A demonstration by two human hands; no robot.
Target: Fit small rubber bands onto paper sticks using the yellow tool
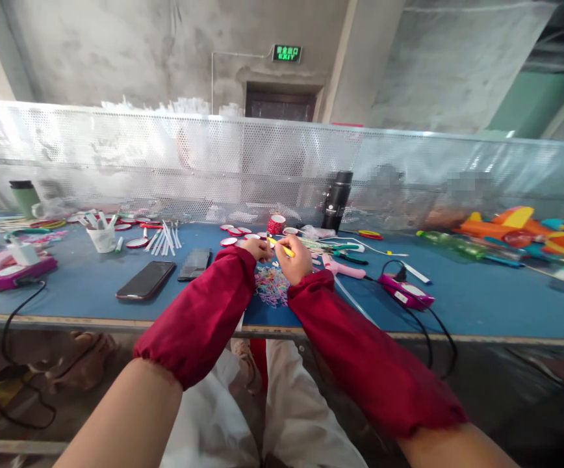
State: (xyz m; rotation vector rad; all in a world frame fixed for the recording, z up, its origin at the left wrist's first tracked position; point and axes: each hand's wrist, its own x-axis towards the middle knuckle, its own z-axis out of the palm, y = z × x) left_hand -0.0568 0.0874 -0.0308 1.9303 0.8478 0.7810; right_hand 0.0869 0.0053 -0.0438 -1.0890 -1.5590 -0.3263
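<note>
Our right hand (298,261) pinches a yellow pen-like tool (286,251); slipping, it could jab our left hand (256,249), whose grip we cannot tell.

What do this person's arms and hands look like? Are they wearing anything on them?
The left hand and right hand wear no gloves. Matching plain, deep red sleeve covers, left and right, clothe the forearms, gathered at both ends.
</note>
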